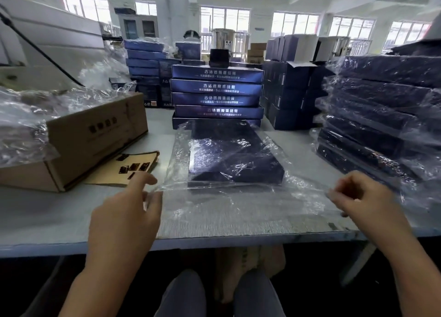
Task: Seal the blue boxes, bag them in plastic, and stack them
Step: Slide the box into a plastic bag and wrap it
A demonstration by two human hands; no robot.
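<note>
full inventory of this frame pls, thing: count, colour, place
blue box: one, dark blue, table centre, inside the plastic bag
plastic bag: one, clear, around the box, open end toward the person
unbagged box stack: five visible, blue, behind the bagged box
bagged box stack: count unclear, dark blue in clear plastic, table right
cardboard carton: one, brown, table left
sticker sheet: one, tan with dark stickers, beside the carton
table: one, pale grey
left hand: one, grip on the bag's left corner
right hand: one, grip on the bag's right corner
</note>
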